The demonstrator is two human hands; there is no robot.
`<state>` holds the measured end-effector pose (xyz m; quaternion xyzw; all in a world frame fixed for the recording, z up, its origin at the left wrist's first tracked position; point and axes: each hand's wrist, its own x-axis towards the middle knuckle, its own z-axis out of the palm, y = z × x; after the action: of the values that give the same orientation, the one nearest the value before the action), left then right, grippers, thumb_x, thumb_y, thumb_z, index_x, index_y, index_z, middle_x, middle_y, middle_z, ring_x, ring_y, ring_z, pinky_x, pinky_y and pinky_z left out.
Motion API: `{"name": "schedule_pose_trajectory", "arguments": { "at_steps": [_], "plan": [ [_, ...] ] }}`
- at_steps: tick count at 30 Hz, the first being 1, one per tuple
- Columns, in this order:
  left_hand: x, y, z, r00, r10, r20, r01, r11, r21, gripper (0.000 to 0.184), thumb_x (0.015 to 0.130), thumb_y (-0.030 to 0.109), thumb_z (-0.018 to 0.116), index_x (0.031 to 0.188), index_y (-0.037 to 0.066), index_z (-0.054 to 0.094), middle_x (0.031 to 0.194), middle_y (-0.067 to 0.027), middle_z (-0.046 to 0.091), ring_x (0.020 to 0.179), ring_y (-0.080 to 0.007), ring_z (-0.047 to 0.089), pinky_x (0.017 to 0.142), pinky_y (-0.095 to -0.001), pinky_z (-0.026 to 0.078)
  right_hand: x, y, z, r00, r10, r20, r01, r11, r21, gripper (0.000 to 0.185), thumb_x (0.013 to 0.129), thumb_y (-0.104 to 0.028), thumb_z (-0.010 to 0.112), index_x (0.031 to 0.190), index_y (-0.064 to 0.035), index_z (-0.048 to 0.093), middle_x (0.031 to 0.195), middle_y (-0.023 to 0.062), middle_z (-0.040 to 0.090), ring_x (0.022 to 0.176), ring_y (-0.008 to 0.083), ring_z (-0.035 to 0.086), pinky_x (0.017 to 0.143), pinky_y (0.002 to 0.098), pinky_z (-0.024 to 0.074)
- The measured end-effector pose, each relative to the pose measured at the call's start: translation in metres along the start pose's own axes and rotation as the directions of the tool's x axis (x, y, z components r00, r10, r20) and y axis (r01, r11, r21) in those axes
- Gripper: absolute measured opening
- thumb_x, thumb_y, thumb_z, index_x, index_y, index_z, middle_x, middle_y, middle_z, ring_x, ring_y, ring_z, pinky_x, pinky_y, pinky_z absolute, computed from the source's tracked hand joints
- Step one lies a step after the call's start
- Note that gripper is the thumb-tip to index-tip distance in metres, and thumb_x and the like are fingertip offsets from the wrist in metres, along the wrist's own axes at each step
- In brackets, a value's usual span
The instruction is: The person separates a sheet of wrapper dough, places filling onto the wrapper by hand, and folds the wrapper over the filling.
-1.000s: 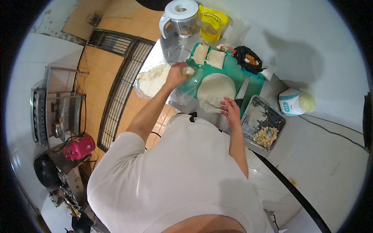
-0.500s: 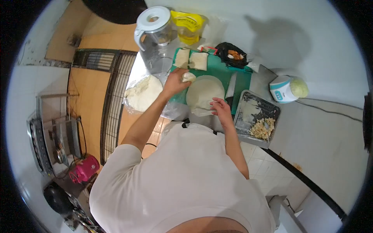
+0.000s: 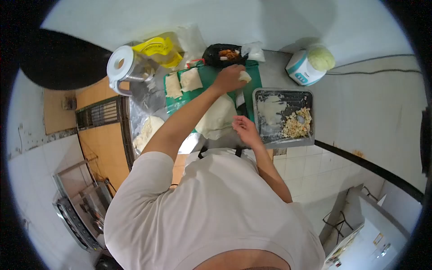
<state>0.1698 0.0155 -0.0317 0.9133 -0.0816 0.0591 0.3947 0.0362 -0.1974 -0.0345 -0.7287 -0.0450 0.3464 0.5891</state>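
Note:
My left hand stretches over the far part of the green cutting board, closed on a small lump of dough. Beneath my left forearm lies a thin round dough sheet, partly hidden by the arm. At the right edge of that sheet is my right hand, fingers loosely curled and apart, with nothing visible in them. Two flat rectangular dough pieces rest at the board's upper left. A knife lies on the board's right side.
Right of the board stands a metal tray with chopped filling and a spoon. A black bag sits behind the board. At left are a larger dough mass, a pitcher and a yellow pouch. A scale holds a cabbage.
My left hand has moved right and away from me across the board, carrying the dough lump. My right hand stays by the dough sheet. The camera view has turned to the right.

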Motion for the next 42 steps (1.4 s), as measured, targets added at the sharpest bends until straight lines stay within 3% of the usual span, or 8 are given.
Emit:
{"name": "schedule_pose_trajectory", "arguments": {
  "at_steps": [7, 10, 13, 18, 21, 30, 36, 42],
  "plan": [
    [0.047, -0.011, 0.065, 0.972, 0.162, 0.170, -0.206, 0.938, 0.280, 0.053, 0.081, 0.023, 0.070, 0.128, 0.004, 0.055, 0.117, -0.0172, 0.063, 0.106, -0.0370, 0.062, 0.088, -0.0472, 0.053, -0.009, -0.012, -0.008, 0.998, -0.060, 0.005, 0.060, 0.998, -0.031, 0.037, 0.093, -0.021, 0.068, 0.122, 0.0009, 0.061, 0.101, 0.0106, 0.070, 0.092, 0.0176, 0.066, 0.082, 0.0317, 0.0524],
    [0.040, -0.012, 0.064, 0.914, 0.402, -0.058, -0.346, 0.846, 0.405, 0.053, 0.081, 0.021, 0.070, 0.130, 0.006, 0.054, 0.116, -0.0165, 0.063, 0.106, -0.0362, 0.063, 0.090, -0.0472, 0.052, -0.012, -0.028, -0.012, 0.998, -0.065, -0.009, 0.064, 0.994, -0.086, 0.038, 0.092, -0.022, 0.069, 0.121, 0.0014, 0.061, 0.104, 0.0124, 0.070, 0.093, 0.0198, 0.067, 0.082, 0.0332, 0.0530],
    [0.013, -0.003, 0.030, 0.950, 0.252, -0.183, -0.207, 0.950, 0.234, 0.046, 0.081, 0.017, 0.070, 0.124, 0.005, 0.058, 0.113, -0.0174, 0.064, 0.105, -0.0382, 0.062, 0.091, -0.0464, 0.052, -0.009, -0.041, -0.014, 0.998, -0.067, -0.009, 0.064, 0.975, -0.211, 0.039, 0.090, -0.020, 0.069, 0.122, 0.0017, 0.061, 0.108, 0.0159, 0.070, 0.094, 0.0242, 0.068, 0.084, 0.0366, 0.0533],
    [-0.117, -0.019, -0.038, 0.929, -0.322, -0.182, 0.326, 0.945, -0.010, 0.034, 0.080, 0.013, 0.071, 0.112, 0.002, 0.064, 0.110, -0.0224, 0.063, 0.103, -0.0419, 0.061, 0.091, -0.0453, 0.051, 0.036, -0.040, 0.006, 0.957, -0.279, 0.073, 0.275, 0.804, -0.527, 0.044, 0.085, -0.016, 0.070, 0.124, 0.0017, 0.059, 0.114, 0.0208, 0.066, 0.103, 0.0361, 0.065, 0.090, 0.0462, 0.0512],
    [-0.170, -0.029, -0.037, 0.869, -0.417, -0.267, 0.471, 0.862, 0.188, 0.036, 0.080, 0.013, 0.072, 0.113, 0.002, 0.064, 0.107, -0.0221, 0.064, 0.102, -0.0413, 0.061, 0.091, -0.0459, 0.051, 0.073, -0.045, 0.028, 0.904, -0.421, 0.076, 0.354, 0.634, -0.688, 0.048, 0.082, -0.017, 0.072, 0.124, 0.0011, 0.058, 0.114, 0.0205, 0.065, 0.108, 0.0403, 0.061, 0.092, 0.0491, 0.0497],
    [-0.183, -0.050, -0.016, 0.853, -0.463, -0.241, 0.507, 0.843, 0.179, 0.026, 0.079, 0.014, 0.070, 0.101, 0.001, 0.067, 0.099, -0.0245, 0.067, 0.095, -0.0433, 0.064, 0.086, -0.0479, 0.052, 0.141, -0.018, 0.033, 0.903, -0.346, 0.255, 0.387, 0.396, -0.833, 0.045, 0.078, -0.014, 0.076, 0.118, -0.0020, 0.060, 0.110, 0.0219, 0.061, 0.108, 0.0414, 0.058, 0.090, 0.0499, 0.0500],
    [-0.178, -0.048, -0.023, 0.776, -0.592, -0.216, 0.591, 0.803, -0.078, 0.019, 0.080, 0.012, 0.069, 0.097, 0.001, 0.068, 0.092, -0.0219, 0.070, 0.089, -0.0432, 0.066, 0.080, -0.0507, 0.053, 0.149, -0.023, 0.031, 0.974, -0.213, 0.078, 0.192, 0.589, -0.785, 0.036, 0.079, -0.018, 0.075, 0.108, 0.0008, 0.067, 0.108, 0.0222, 0.068, 0.103, 0.0397, 0.065, 0.089, 0.0468, 0.0526],
    [-0.178, -0.054, -0.027, 0.789, -0.587, -0.179, 0.567, 0.809, -0.154, 0.022, 0.084, 0.014, 0.068, 0.102, 0.002, 0.066, 0.093, -0.0204, 0.071, 0.088, -0.0380, 0.069, 0.078, -0.0452, 0.053, 0.157, -0.029, 0.024, 0.974, -0.145, 0.176, 0.226, 0.512, -0.829, 0.041, 0.085, -0.023, 0.070, 0.117, 0.0024, 0.067, 0.115, 0.0221, 0.068, 0.103, 0.0398, 0.066, 0.090, 0.0462, 0.0527]
  ]
}}
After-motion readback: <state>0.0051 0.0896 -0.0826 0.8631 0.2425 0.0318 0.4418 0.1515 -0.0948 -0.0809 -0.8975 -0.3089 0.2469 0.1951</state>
